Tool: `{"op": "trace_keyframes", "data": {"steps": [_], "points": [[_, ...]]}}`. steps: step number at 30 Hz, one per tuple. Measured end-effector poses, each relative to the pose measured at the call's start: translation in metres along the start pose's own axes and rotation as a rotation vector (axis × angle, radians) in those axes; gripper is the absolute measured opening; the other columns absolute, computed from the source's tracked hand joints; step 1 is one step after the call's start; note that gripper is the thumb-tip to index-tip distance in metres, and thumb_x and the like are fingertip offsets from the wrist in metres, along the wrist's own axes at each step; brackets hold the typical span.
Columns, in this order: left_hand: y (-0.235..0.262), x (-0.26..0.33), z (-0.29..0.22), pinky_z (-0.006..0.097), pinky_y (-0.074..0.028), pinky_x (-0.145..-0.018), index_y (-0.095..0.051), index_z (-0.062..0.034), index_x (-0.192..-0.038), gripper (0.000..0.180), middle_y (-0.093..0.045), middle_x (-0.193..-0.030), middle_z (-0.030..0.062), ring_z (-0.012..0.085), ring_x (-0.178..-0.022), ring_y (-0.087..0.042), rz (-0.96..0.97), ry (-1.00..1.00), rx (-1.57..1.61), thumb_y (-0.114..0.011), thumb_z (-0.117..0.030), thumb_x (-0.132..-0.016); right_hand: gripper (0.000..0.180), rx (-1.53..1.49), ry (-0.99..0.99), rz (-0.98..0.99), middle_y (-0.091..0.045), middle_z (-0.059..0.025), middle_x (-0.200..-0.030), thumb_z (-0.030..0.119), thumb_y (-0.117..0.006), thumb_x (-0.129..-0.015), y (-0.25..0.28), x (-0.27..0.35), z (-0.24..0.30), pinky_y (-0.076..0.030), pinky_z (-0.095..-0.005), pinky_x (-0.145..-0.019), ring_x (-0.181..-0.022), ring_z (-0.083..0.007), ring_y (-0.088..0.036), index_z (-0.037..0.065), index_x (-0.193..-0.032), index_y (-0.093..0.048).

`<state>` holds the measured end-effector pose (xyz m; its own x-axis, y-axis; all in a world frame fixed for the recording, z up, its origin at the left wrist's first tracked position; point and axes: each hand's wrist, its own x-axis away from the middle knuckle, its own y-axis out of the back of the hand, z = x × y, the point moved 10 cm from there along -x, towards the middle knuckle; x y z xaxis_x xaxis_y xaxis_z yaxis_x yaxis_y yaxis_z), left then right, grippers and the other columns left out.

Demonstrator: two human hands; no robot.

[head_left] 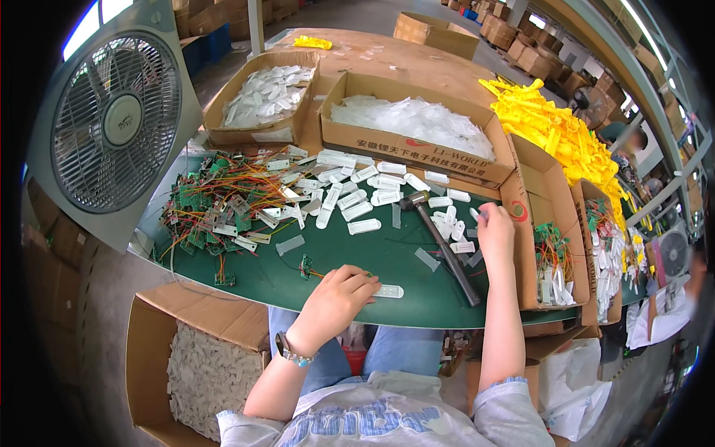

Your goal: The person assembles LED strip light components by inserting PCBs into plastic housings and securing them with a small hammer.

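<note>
Left hand [339, 298]: half curled, fingers over one end of a white strip [390, 291] on the green mat [339, 251]; we cannot tell how firmly it grips. Right hand [495, 229]: nearly closed, fingertips pinching a white piece [474, 214]. Between hands, we count one hammer [452, 257]; beyond, wired boards [212, 197], left.
</note>
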<state>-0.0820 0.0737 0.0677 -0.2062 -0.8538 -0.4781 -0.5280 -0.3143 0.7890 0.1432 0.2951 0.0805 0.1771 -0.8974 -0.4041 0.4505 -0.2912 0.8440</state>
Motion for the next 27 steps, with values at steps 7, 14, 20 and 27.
{"op": "trace_keyframes", "data": {"steps": [7,14,20,27], "points": [[-0.002,0.004,0.002,0.037,-0.052,-0.092,-0.07,-0.0095,-0.106,0.028,-0.07,-0.111,0.0002,0.0225,-0.109,-0.061,0.002,0.027,0.008,-0.076,-0.012,-0.079,0.006,-0.358,0.285,0.017,-0.065,-0.0133,-0.094,0.0,-0.068,-0.087,0.038,0.055,0.083,-0.055,-0.04,-0.075,-0.084,-0.0335,-0.067,0.002,-0.091,-0.064],[-0.002,0.0,0.003,0.037,-0.052,-0.091,-0.07,-0.0101,-0.106,0.03,-0.07,-0.111,0.0001,0.0232,-0.108,-0.062,0.003,0.06,0.026,-0.077,-0.012,-0.077,0.02,-0.355,0.565,0.264,-0.069,-0.0094,-0.109,0.003,-0.074,-0.082,0.002,0.137,0.123,-0.056,-0.037,-0.081,-0.097,-0.0278,-0.068,0.002,-0.101,-0.07],[0.002,-0.003,0.006,0.038,-0.052,-0.091,-0.069,-0.0091,-0.108,0.033,-0.07,-0.111,0.0014,0.0239,-0.107,-0.062,0.002,0.064,0.043,-0.077,-0.012,-0.076,0.026,-0.304,0.491,0.115,-0.069,-0.0079,-0.107,-0.004,-0.073,-0.077,0.0,0.14,0.116,-0.054,-0.0394,-0.081,-0.094,-0.0279,-0.066,0.003,-0.102,-0.072],[0.0,0.0,0.017,0.04,-0.052,-0.092,-0.061,-0.0042,-0.122,0.05,-0.071,-0.109,0.0065,0.0283,-0.106,-0.062,0.01,0.19,0.187,-0.079,-0.016,-0.076,0.028,-0.48,0.552,0.168,-0.069,-0.0093,-0.108,-0.008,-0.07,-0.078,0.006,0.133,0.139,-0.053,-0.039,-0.08,-0.094,-0.0281,-0.066,0.001,-0.104,-0.073]]}}
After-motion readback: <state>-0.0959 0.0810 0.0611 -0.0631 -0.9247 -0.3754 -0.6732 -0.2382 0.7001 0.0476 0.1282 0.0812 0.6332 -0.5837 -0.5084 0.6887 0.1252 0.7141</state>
